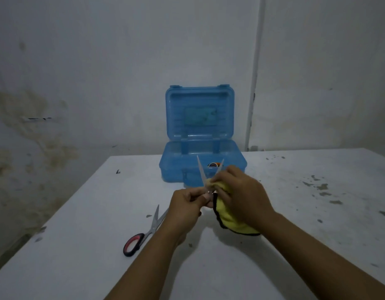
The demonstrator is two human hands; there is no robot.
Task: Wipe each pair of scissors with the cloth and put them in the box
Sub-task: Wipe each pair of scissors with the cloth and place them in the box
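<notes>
Both hands meet before the box (174, 163): our left hand (185, 204) pinches the open scissors (201, 172), our right hand (241, 195) grips the cloth (228, 221) against a blade.

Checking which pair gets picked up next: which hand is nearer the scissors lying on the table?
Left. The left hand is just right of the red-handled scissors; the right hand, holding the cloth, is farther right.

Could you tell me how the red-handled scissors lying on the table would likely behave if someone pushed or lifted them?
The red-handled scissors lie flat on the table, so they would probably slide, not roll. Their blades are open, so they may pivot when lifted. Metal blades suggest stiffness.
</notes>
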